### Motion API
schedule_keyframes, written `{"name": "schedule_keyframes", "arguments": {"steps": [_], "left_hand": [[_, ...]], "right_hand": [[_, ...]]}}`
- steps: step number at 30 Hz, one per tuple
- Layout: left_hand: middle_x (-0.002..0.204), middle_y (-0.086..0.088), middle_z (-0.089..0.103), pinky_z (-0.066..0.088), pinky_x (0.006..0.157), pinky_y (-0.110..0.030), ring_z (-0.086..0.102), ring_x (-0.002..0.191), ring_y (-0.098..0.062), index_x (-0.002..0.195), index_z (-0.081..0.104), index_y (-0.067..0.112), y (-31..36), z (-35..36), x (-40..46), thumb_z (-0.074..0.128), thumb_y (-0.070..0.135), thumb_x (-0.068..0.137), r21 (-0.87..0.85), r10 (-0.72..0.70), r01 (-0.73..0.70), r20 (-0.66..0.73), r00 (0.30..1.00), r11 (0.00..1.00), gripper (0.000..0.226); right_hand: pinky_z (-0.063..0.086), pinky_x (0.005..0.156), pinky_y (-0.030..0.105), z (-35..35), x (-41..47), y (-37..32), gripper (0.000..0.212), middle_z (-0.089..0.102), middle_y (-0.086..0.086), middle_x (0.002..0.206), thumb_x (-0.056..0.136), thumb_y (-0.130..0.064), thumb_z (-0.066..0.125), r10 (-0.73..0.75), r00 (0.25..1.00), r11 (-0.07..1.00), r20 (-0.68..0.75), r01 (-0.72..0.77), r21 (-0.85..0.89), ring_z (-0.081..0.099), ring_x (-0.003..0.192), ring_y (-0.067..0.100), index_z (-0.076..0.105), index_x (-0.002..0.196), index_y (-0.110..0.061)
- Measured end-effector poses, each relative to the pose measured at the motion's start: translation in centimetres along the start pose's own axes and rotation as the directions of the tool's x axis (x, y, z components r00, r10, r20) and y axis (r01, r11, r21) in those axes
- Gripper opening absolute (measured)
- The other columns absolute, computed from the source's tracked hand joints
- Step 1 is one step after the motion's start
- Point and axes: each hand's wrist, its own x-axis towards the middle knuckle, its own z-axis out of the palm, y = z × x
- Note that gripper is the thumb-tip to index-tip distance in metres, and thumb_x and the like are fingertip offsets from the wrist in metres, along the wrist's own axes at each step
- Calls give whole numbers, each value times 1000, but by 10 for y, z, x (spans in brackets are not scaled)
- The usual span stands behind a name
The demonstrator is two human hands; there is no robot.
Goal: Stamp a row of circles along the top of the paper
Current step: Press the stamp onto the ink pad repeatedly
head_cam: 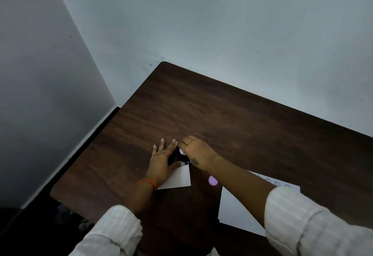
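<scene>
Pale grey walls (222,23) meet in a corner at the upper left and fill most of what we see, marked with small dark specks. Below them our dark wood-grain desk (232,118) runs diagonally, its rounded far corner close to the wall. On the desk at the right lies the white paper (234,209), partly under our right forearm, with a row of faint circle outlines (277,183) along its far edge. A smaller white sheet (178,179) lies left of it, near the middle of the desk. Our left hand (162,160) rests flat, fingers spread, its heel on that small sheet, so its grip is released. Our right hand (194,151) is curled just beside the left fingertips, its grip clenched around a small lilac thing (182,151) that we cannot make out. Another lilac round piece (213,181) sits on the desk between the two sheets.
</scene>
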Motion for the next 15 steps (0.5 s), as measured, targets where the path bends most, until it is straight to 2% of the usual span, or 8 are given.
{"name": "schedule_keyframes", "arguments": {"steps": [4, 7, 10, 15], "left_hand": [[155, 0, 23, -3, 118, -43, -4, 142, -18, 142, 29, 25, 2, 1, -1, 64, 35, 83, -23, -28, 27, -35, 999, 999, 70], [155, 1, 25, -6, 119, -41, -2, 145, -20, 142, 29, 23, 2, 1, -1, 63, 34, 84, -2, -3, 3, -27, 1000, 1000, 69], [155, 2, 26, -7, 119, -40, -1, 146, -21, 142, 29, 22, 2, 0, 0, 64, 34, 83, -26, 2, -2, -12, 1000, 1000, 70], [155, 2, 25, -6, 118, -41, -1, 146, -21, 142, 30, 24, 2, 1, 0, 64, 33, 84, -24, -8, 7, -25, 1000, 1000, 68]], "right_hand": [[43, 91, 37, 8, -1, -16, 37, 54, 19, 121, 85, -10, 59, 156, 986, 986, -60, -152, 68, 47, 114, 31, 49, 119, 0], [40, 92, 37, 6, -4, -8, 28, 56, 20, 118, 92, -8, 48, 88, 993, 993, -80, -81, 91, 48, 112, 32, 52, 117, 2], [39, 91, 38, -1, -3, 3, 26, 58, 21, 114, 96, -7, 38, 3, 999, 994, -41, 2, 111, 50, 108, 32, 55, 113, 3], [41, 89, 38, 4, -6, -12, 25, 58, 20, 115, 92, -5, 45, 160, 982, 971, -104, -137, 196, 50, 110, 32, 56, 113, 2]]}}
